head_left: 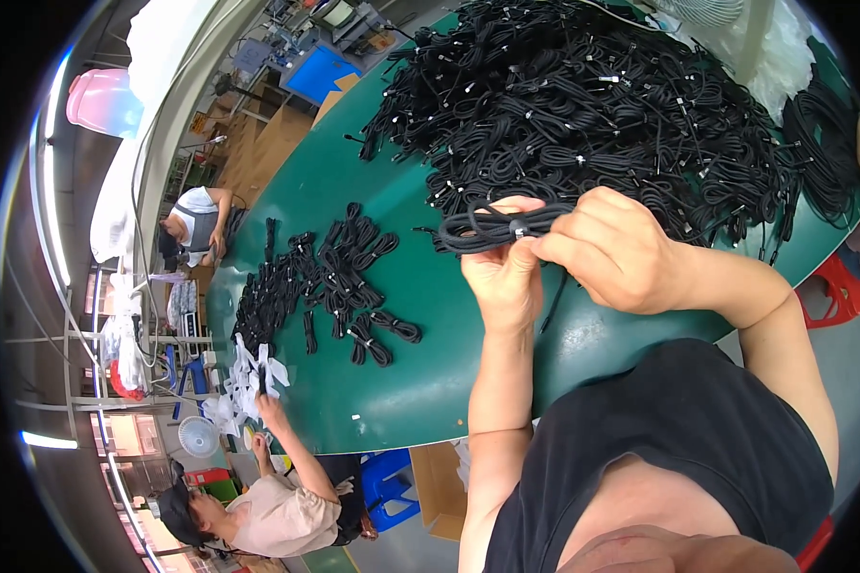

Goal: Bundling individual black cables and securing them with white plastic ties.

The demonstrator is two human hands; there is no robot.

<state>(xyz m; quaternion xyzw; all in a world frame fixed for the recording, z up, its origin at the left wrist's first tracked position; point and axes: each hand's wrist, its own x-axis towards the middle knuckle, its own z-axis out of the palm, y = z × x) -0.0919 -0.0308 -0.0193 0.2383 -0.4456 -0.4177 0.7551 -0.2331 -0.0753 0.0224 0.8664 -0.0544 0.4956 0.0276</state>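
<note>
A coiled black cable [461, 229] is held up over the green table in front of me. My left hand [503, 286] is closed around the coil from below, its thumb near a small shiny spot on the cable. My right hand [621, 252] is pinched at the coil's right end, close to the left thumb; its fingertips partly hide what they grip. One loose cable end hangs down between my hands. Just beyond them lies a large heap of coiled black cables [583, 105], many showing small silver connectors.
A smaller group of tied cable bundles [344, 263] lies left on the green table [430, 382]. At its left edge a co-worker [277, 506] reaches toward white plastic bags [248, 387]. Another person [201, 224] sits farther off. A blue stool [389, 489] and cardboard box [438, 487] stand below the edge.
</note>
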